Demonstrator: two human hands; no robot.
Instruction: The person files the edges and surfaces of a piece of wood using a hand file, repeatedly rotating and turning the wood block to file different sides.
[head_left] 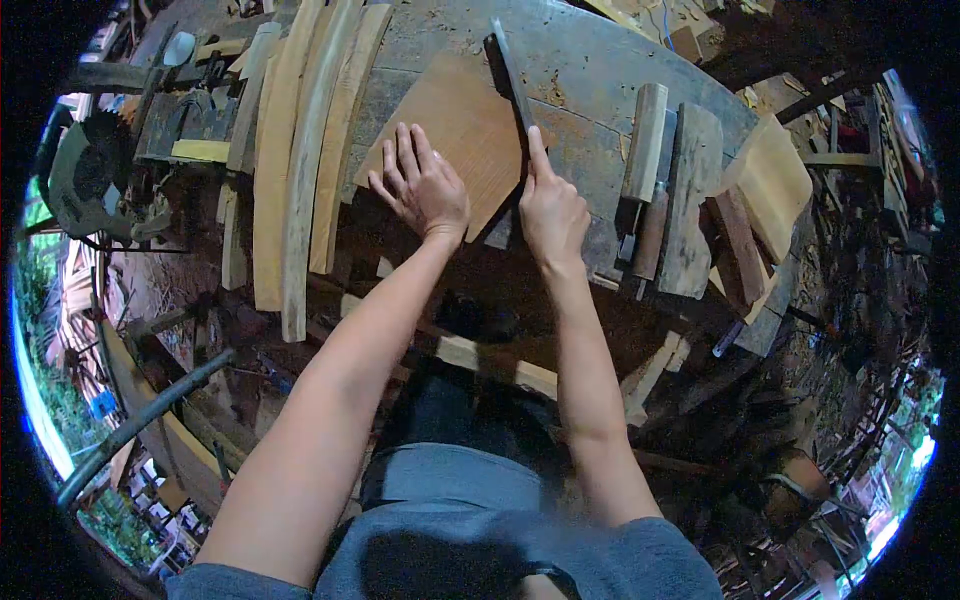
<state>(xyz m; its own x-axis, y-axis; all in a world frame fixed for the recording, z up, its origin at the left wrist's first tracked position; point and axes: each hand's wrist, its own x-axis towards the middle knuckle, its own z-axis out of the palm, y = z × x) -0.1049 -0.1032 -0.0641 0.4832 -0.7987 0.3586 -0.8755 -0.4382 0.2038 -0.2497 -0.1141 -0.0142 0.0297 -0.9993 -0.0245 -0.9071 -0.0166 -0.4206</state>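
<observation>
A flat brown wooden board (pixel 450 120) lies at an angle on the workbench. My left hand (pixel 428 190) rests on its left part, palm down with the fingers spread. My right hand (pixel 555 213) is closed around the near end of a long, narrow metal tool (pixel 513 80), with the index finger stretched along it. The tool reaches away from me along the board's right edge; whether it is a file or a blade I cannot tell. Its handle is hidden in my fist.
Long wooden strips (pixel 300 150) lie left of the board. A toothed circular saw blade (pixel 103 150) is at far left. Wooden blocks (pixel 692 200) and a tool with a brown handle (pixel 651 235) lie to the right. Shavings (pixel 552 92) are scattered on the grey benchtop (pixel 600 60).
</observation>
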